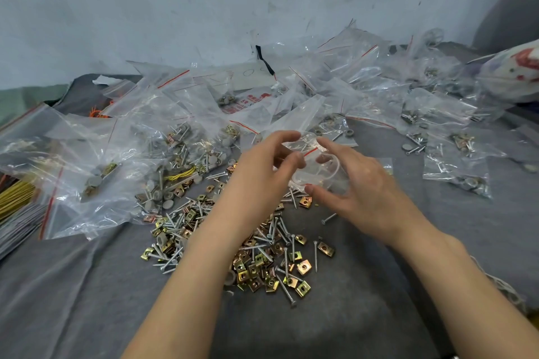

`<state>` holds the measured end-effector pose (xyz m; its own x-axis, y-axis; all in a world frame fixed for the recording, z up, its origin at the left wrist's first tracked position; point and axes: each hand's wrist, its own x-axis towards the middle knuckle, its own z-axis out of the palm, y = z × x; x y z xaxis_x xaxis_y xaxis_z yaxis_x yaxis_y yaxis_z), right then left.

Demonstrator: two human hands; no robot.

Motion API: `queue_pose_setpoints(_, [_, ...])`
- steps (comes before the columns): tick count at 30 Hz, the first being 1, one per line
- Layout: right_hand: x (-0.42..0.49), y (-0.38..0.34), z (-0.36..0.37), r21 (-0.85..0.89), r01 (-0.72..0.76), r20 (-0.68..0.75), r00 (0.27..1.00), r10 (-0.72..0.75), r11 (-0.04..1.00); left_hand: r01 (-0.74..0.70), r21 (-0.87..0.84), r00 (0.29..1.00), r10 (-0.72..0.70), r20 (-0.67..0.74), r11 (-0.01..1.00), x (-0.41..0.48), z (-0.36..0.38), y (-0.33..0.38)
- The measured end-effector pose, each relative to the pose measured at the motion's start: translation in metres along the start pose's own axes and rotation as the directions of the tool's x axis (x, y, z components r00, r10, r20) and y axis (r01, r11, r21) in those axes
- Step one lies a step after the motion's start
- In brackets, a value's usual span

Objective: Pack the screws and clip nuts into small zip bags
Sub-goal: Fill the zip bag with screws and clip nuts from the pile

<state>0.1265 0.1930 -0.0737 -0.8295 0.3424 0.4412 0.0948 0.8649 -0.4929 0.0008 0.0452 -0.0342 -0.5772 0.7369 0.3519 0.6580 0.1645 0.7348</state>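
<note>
The small zip bag [313, 167] is being held up between both hands, just above the far edge of the loose pile and clear of the cloth. Whether anything is already inside cannot be told through the glare on the film.

Risk, as judged: the film is thin and slippery, and the mouth is being held only by fingertips. If it is not standing properly open when parts are being fed in, screws [287, 293] are likely to be dropping back onto the pile, and their points may be piercing the plastic. A miscount of clip nuts [303, 267] is also possible, since both kinds are lying mixed.

The left hand [262, 175] is pinching the bag's near edge between thumb and forefinger, other fingers curled. The right hand [358, 192] is cupping the bag with forefinger above and thumb below, spread wide.

The pile is lying on the grey cloth [364, 300]. Filled bags [458, 181] are lying heaped beyond and to both sides.
</note>
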Motion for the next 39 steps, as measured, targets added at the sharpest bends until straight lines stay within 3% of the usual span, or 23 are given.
queue_pose_setpoints(5, [0.0, 0.0, 0.0, -0.01, -0.006, -0.007, 1.0, 0.006, 1.0, 0.099, 0.169, 0.994, -0.09, -0.058, 0.981, -0.002, -0.018, -0.016])
queue_pose_setpoints(12, [-0.001, 0.002, 0.0, -0.008, -0.004, -0.014, 1.0, 0.004, 1.0, 0.13, 0.437, 0.981, -0.179, 0.071, 0.89, -0.012, -0.034, -0.029])
queue_pose_setpoints(16, [-0.001, 0.002, 0.0, 0.004, -0.007, -0.022, 1.0, 0.007, 1.0, 0.1, 0.482, 0.962, -0.209, 0.177, 0.87, -0.016, -0.035, -0.031])
queue_pose_setpoints(28, [-0.003, 0.001, -0.002, -0.024, -0.018, -0.017, 1.0, 0.018, 1.0, 0.092, 0.541, 0.944, -0.246, 0.221, 0.836, -0.016, -0.044, -0.039])
queue_pose_setpoints(35, [-0.002, 0.002, -0.001, -0.027, -0.015, -0.031, 0.999, 0.014, 1.0, 0.228, 0.584, 0.87, -0.432, 0.236, 0.779, -0.019, -0.061, -0.04])
queue_pose_setpoints(39, [-0.003, 0.003, 0.0, -0.034, -0.009, -0.034, 0.999, 0.008, 0.999, 0.232, 0.577, 0.876, -0.426, 0.226, 0.783, -0.02, -0.064, -0.041])
